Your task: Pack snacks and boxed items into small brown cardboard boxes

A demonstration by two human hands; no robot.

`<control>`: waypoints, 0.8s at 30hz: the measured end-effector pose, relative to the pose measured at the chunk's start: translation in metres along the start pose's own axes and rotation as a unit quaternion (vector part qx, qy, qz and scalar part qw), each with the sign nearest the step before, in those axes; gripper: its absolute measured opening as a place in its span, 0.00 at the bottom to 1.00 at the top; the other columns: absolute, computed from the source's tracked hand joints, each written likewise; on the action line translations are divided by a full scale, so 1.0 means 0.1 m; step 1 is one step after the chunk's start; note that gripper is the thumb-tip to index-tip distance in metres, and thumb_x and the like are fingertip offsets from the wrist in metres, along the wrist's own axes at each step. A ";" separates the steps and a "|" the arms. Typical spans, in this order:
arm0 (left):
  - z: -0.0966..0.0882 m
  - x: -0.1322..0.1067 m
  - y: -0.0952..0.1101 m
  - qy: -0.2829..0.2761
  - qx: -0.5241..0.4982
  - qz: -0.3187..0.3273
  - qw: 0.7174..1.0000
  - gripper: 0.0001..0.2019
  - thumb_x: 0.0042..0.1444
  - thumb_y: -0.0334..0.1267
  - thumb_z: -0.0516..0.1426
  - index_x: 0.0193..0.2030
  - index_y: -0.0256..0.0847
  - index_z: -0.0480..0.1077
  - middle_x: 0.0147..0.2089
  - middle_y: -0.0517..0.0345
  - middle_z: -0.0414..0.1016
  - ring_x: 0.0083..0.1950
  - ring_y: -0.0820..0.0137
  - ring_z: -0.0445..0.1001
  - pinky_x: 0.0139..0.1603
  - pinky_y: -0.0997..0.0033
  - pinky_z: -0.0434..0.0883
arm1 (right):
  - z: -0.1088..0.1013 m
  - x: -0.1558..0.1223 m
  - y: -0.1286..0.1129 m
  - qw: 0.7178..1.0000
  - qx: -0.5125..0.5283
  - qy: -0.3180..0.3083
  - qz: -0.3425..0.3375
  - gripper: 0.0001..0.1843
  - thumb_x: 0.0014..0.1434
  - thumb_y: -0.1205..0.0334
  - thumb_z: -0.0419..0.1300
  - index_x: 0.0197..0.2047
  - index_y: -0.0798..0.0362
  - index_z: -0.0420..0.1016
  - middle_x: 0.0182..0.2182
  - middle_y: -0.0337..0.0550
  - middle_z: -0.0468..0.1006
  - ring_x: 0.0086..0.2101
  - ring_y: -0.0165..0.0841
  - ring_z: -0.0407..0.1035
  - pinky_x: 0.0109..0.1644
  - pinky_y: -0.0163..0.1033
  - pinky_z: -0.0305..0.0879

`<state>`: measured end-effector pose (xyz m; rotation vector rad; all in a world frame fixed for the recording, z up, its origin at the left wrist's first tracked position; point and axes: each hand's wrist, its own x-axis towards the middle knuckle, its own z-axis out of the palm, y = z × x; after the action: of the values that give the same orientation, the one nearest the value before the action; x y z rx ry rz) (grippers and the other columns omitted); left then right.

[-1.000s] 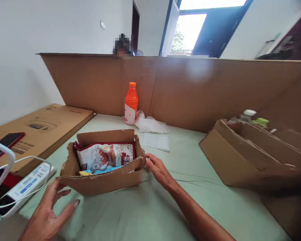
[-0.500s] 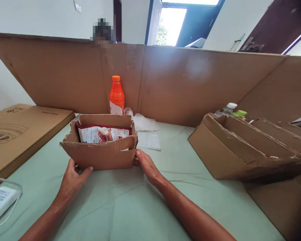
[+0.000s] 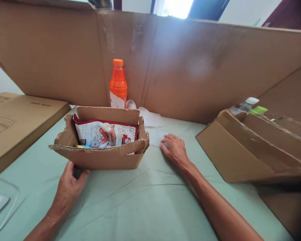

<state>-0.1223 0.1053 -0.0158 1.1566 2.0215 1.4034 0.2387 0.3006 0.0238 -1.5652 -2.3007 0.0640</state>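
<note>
A small open cardboard box (image 3: 110, 160) stands on the green cloth, its upper edges torn and uneven. Inside it lies a white and dark-red printed packet (image 3: 106, 134); a bit of something yellow and blue shows at the front wall. My left hand (image 3: 69, 184) rests at the box's lower left front corner, thumb and fingers apart, not wrapped round it. To the right of the box, my right hand (image 3: 175, 150) is over a clear plastic sheet (image 3: 154, 138), with thumb and fingers apart. Whether its fingertips touch the sheet, I cannot tell.
Behind the box stands an orange bottle (image 3: 118, 83), with white wrapping (image 3: 150, 118) beside it. A large flat carton (image 3: 30, 117) lies left. A divided cardboard box (image 3: 230, 147) holding bottles stands right. A tall cardboard panel (image 3: 178, 67) closes the back. A white cable (image 3: 8, 214) lies lower left.
My right hand has left the box's right side and moved right to the plastic sheet. My left hand stays by the front left corner. The view has tipped downward.
</note>
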 end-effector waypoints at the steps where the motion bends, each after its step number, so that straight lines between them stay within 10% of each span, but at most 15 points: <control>1: 0.00 -0.01 0.01 0.003 0.000 0.001 1.000 0.18 0.49 0.48 0.61 0.44 0.42 0.67 0.40 0.56 0.75 0.43 0.61 0.74 0.40 0.66 0.70 | -0.06 -0.05 0.01 1.000 0.014 0.009 0.004 0.11 0.59 0.61 0.60 0.42 0.52 0.82 0.55 0.53 0.79 0.60 0.52 0.66 0.61 0.59 0.60; 8: 0.00 -0.03 0.17 0.016 -0.096 -0.049 0.994 0.19 0.40 0.40 0.61 0.42 0.42 0.70 0.38 0.58 0.76 0.43 0.62 0.74 0.43 0.67 0.68 | -0.22 -0.47 -0.61 0.942 0.307 -0.118 -0.070 0.33 0.61 0.53 0.59 0.69 0.47 0.63 0.61 0.51 0.73 0.52 0.44 0.74 0.44 0.46 0.76; 12: -0.08 0.02 0.22 0.007 -0.259 -0.108 0.960 0.18 0.34 0.36 0.60 0.38 0.42 0.72 0.35 0.58 0.77 0.40 0.64 0.74 0.40 0.69 0.70 | 0.08 -0.86 -1.02 0.943 0.322 -0.037 -0.068 0.35 0.63 0.57 0.58 0.72 0.47 0.56 0.62 0.52 0.72 0.57 0.46 0.71 0.56 0.51 0.74; 19: -0.14 0.02 0.25 0.081 -0.337 -0.156 0.925 0.12 0.30 0.43 0.63 0.25 0.44 0.69 0.25 0.57 0.72 0.37 0.59 0.73 0.36 0.65 0.70 | 0.27 -1.75 -1.07 0.951 0.288 0.023 -0.113 0.44 0.65 0.66 0.56 0.77 0.41 0.38 0.73 0.45 0.54 0.69 0.48 0.55 0.69 0.53 0.63; 24: -0.12 -0.04 0.17 0.058 -0.312 -0.133 0.939 0.16 0.31 0.43 0.65 0.31 0.43 0.71 0.28 0.60 0.74 0.34 0.63 0.71 0.35 0.68 0.69 | 0.20 -1.70 -1.12 0.946 0.310 -0.002 -0.095 0.46 0.63 0.67 0.56 0.77 0.40 0.37 0.74 0.43 0.52 0.70 0.48 0.53 0.70 0.55 0.62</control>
<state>-0.1219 0.0979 0.0045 0.5159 1.5340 1.8029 0.1880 0.1059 -0.0135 -1.0177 -2.1202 0.6709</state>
